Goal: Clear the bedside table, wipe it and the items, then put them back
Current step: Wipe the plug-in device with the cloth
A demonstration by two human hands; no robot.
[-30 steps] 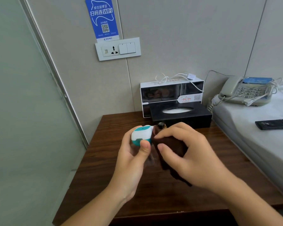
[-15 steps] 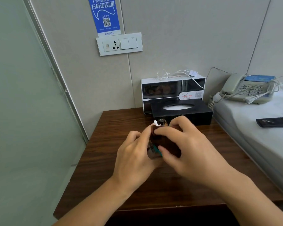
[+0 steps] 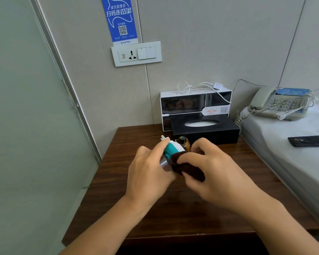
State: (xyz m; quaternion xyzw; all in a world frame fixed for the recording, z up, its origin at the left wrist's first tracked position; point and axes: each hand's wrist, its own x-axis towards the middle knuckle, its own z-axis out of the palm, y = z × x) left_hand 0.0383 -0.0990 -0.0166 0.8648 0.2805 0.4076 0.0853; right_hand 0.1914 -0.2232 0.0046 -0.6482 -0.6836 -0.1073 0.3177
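teal-and-white plug device [image 3: 173, 148] sits in the middle of the frame above the wooden tabletop [image 3: 133, 205], long axis slanting from lower right up to upper left, its metal prongs pointing toward the upper left. left hand [image 3: 149, 173] has its grip clamped on it, forefinger lying along the top. right hand [image 3: 215, 173] pinches a dark brown cloth [image 3: 187, 165] against the device's lower end, hiding that end. a small amber bottle [image 3: 183, 143] stands behind, mostly covered. black tissue box [image 3: 204, 130] sits further back. half a second ago the device was buried between the hands; now its teal body shows.
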